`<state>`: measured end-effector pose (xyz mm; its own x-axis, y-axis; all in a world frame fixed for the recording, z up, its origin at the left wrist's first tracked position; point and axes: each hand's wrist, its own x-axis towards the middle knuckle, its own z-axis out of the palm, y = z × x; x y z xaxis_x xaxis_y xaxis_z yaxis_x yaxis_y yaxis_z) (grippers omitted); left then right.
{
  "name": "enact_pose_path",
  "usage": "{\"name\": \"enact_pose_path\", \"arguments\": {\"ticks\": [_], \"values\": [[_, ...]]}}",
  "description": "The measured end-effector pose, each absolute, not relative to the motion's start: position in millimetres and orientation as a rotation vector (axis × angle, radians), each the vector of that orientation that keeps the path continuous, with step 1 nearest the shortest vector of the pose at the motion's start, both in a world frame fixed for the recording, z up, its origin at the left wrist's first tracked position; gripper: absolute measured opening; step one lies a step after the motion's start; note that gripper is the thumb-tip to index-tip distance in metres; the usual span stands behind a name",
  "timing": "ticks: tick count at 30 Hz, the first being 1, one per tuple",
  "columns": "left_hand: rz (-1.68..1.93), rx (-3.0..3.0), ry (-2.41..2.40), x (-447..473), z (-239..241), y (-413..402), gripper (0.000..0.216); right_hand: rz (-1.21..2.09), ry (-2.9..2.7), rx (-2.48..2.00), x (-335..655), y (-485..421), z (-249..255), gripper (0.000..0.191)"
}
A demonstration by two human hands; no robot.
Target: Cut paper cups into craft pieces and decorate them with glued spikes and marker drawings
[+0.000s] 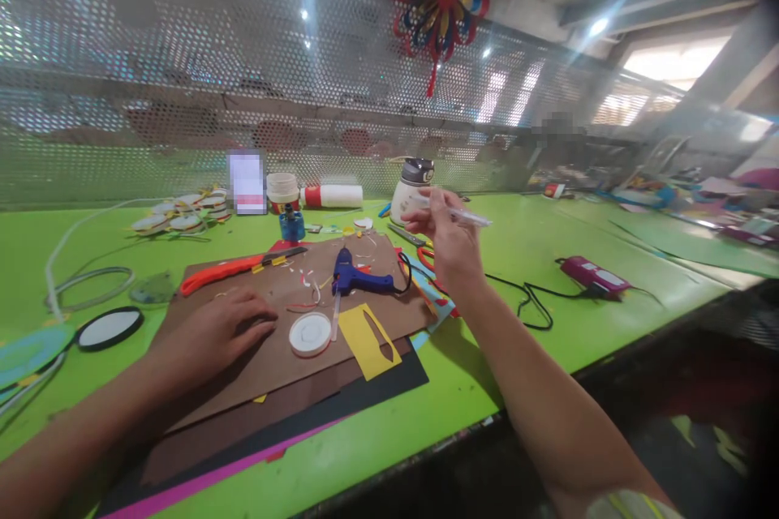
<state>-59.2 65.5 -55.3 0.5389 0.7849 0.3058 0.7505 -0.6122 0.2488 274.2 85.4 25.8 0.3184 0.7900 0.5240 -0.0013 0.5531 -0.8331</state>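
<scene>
My left hand [228,324] lies flat on a brown sheet [225,377] with its fingers stretched out, holding nothing. Raised above the table, my right hand [450,239] is closed around a slim, whitish, see-through pen [471,217] that points to the right. Between the hands a white round lid [310,334] with a faint outline drawn on it rests on the sheet. Just beyond it is a blue hot glue gun [359,277]. A piece of yellow paper [365,340] with a narrow slot cut in it lies right of the lid.
An orange utility knife [225,270] lies behind my left hand. Farther back stand a blue bottle [292,225], paper cups [332,195] and a white flask [405,195]. A purple box [593,276] with a black cord lies at right. A perforated screen [182,105] borders the table.
</scene>
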Motion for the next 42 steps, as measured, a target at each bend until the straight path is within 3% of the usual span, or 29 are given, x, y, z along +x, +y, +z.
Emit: {"name": "enact_pose_path", "arguments": {"ticks": [17,23,42], "values": [[0.739,2.834,1.271,-59.3,-55.5,62.7,0.031,0.385,-0.921,-0.761,316.7,96.1,40.8,0.017],[0.603,2.69,1.348,-62.3,-61.1,70.2,0.039,0.396,-0.883,-0.716,309.4,94.3,42.1,0.014],[0.502,2.595,1.372,-53.7,-55.6,61.6,0.03,0.499,-1.099,-0.728,279.7,78.3,30.4,0.014]]}}
